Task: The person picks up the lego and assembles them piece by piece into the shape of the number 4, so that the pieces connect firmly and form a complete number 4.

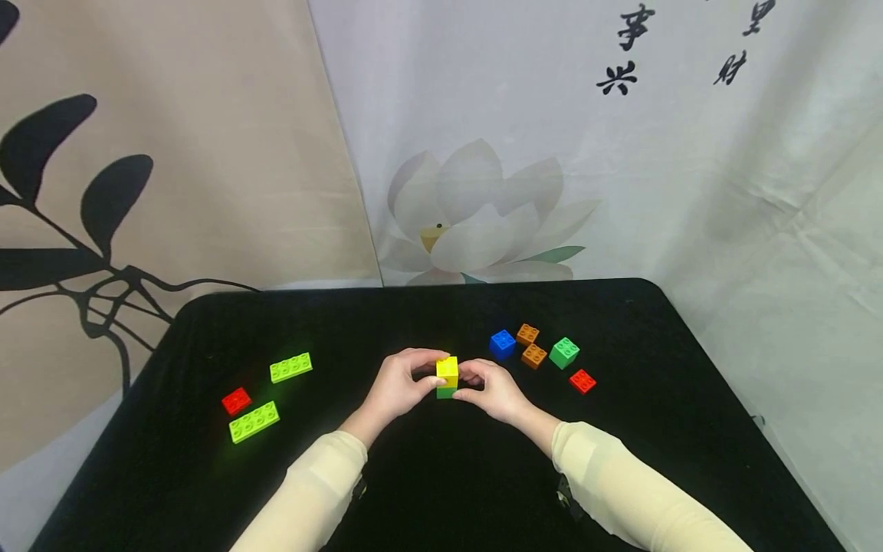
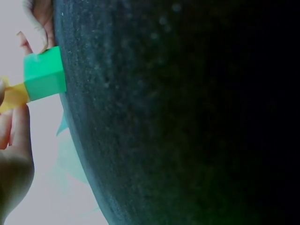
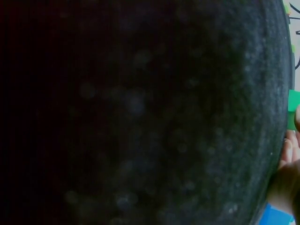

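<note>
At the middle of the table, a yellow toy brick (image 1: 447, 371) sits on top of a green toy brick (image 1: 446, 392). My left hand (image 1: 407, 382) pinches the yellow brick between thumb and fingers from the left. On the other side, my right hand (image 1: 494, 389) pinches the green brick, thumb in front. The left wrist view has the green brick (image 2: 44, 72) beyond the yellow brick (image 2: 14, 97), with the right hand (image 2: 41, 26) at its far side. Only a sliver of the green brick (image 3: 293, 105) shows in the right wrist view, partly behind the thumb.
On the left of the black table (image 1: 441, 475) lie two lime bricks (image 1: 291, 368) and a red brick (image 1: 237, 401). To the right are a blue brick (image 1: 502, 344), two orange bricks (image 1: 534, 356), another green brick (image 1: 564, 353) and another red brick (image 1: 582, 381). A printed curtain hangs behind.
</note>
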Demonstrator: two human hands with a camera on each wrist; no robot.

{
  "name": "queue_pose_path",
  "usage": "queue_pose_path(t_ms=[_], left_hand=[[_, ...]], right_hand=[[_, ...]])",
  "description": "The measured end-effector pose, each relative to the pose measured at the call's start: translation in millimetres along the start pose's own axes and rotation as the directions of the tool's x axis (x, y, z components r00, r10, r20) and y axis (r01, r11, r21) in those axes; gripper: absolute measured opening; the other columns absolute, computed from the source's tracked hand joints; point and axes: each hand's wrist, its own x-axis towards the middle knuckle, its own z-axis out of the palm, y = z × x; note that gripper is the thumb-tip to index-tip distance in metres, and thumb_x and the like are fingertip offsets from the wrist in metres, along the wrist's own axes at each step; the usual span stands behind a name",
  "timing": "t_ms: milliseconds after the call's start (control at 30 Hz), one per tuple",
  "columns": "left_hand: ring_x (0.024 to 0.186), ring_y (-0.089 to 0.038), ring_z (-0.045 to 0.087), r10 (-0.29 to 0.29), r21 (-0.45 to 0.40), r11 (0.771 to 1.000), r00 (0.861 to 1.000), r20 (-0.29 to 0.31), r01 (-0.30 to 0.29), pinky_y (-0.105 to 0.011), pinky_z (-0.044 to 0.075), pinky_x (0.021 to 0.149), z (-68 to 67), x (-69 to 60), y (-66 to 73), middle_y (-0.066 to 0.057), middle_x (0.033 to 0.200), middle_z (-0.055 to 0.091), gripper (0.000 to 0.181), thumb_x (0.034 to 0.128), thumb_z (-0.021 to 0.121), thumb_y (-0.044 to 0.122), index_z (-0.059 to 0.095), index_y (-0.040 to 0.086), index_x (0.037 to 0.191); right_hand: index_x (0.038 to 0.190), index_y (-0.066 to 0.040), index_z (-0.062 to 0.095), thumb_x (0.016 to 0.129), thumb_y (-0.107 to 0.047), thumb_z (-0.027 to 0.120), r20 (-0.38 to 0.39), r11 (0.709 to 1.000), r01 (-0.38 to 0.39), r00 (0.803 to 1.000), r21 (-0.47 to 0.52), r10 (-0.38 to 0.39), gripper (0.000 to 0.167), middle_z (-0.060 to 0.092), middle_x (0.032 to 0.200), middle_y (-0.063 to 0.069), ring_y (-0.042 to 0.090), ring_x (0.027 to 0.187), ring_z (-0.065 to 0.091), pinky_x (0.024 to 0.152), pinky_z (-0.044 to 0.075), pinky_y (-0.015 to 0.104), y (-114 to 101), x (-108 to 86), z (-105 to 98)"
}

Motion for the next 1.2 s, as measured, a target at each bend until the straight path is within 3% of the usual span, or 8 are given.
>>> queue_pose_path(t_ms=[300, 467, 600, 767, 1000, 1200], left_hand=[[0.104, -0.018, 0.068, -0.026, -0.044, 0.999, 1.0, 0.014, 0.027, -0.03, 0.053, 0.09, -0.5, -1.7, -1.3, -0.003, 0.118, 0.069, 0.04, 0.082, 0.08, 0.005, 0.07, 0.012, 0.12], [0.105, -0.02, 0.068, -0.01, -0.072, 0.997, 0.999, 0.035, 0.013, -0.032, 0.054, 0.09, -2.1, -1.6, 0.1, -0.005, 0.119, 0.068, 0.043, 0.0824, 0.079, 0.004, 0.068, 0.01, 0.123], [0.105, -0.022, 0.067, 0.014, -0.063, 0.998, 0.996, 0.088, -0.009, -0.035, 0.053, 0.092, -3.4, -2.2, -2.6, -0.009, 0.121, 0.067, 0.056, 0.082, 0.08, 0.004, 0.06, 0.008, 0.135], [0.11, -0.025, 0.064, -0.003, -0.038, 0.999, 0.992, 0.126, 0.008, -0.038, 0.052, 0.095, -7.0, -5.6, -7.5, -0.011, 0.125, 0.065, 0.075, 0.0812, 0.081, 0.007, 0.045, 0.005, 0.147], [0.111, -0.027, 0.063, -0.039, -0.002, 0.999, 0.996, 0.078, 0.04, -0.041, 0.052, 0.095, -20.3, -12.3, -12.2, -0.011, 0.126, 0.065, 0.07, 0.0816, 0.082, 0.009, 0.048, 0.002, 0.143], [0.109, -0.029, 0.064, -0.048, 0.031, 0.998, 0.999, 0.0, 0.048, -0.044, 0.053, 0.093, -40.0, -16.8, -21.2, -0.013, 0.124, 0.066, 0.062, 0.0828, 0.081, 0.01, 0.054, 0.0, 0.138]], right_hand=[[0.117, -0.007, 0.067, 0.088, -0.018, 0.077, 0.012, 1.0, -0.004, 1.0, -0.021, 0.004, 0.032, 0.066, 0.109, 0.004, 0.018, 0.098, 0.064, 0.09, 0.054, 0.035, -0.5, -0.1, -0.1], [0.116, -0.008, 0.066, 0.089, -0.019, 0.076, 0.017, 1.0, -0.006, 1.0, -0.023, 0.006, 0.031, 0.066, 0.109, 0.003, 0.017, 0.098, 0.063, 0.089, 0.053, 0.034, 0.8, 0.3, 0.0], [0.117, -0.008, 0.066, 0.089, -0.018, 0.076, 0.019, 1.0, -0.009, 1.0, -0.023, 0.01, 0.032, 0.065, 0.11, 0.004, 0.018, 0.099, 0.063, 0.09, 0.054, 0.035, 0.3, -0.3, -0.8], [0.118, -0.007, 0.065, 0.088, -0.018, 0.077, 0.026, 1.0, -0.016, 1.0, -0.014, 0.016, 0.033, 0.065, 0.111, 0.004, 0.018, 0.1, 0.063, 0.091, 0.053, 0.037, 0.2, -0.6, -1.2], [0.121, -0.006, 0.063, 0.088, -0.02, 0.078, 0.036, 0.999, -0.028, 0.999, 0.02, 0.027, 0.04, 0.065, 0.113, 0.006, 0.021, 0.102, 0.063, 0.093, 0.053, 0.039, 1.0, -0.5, -1.6], [0.128, -0.005, 0.058, 0.088, -0.017, 0.077, 0.032, 0.991, -0.043, 0.999, 0.128, 0.039, 0.046, 0.065, 0.117, 0.008, 0.023, 0.105, 0.062, 0.094, 0.052, 0.039, 1.2, 0.9, -2.6]])
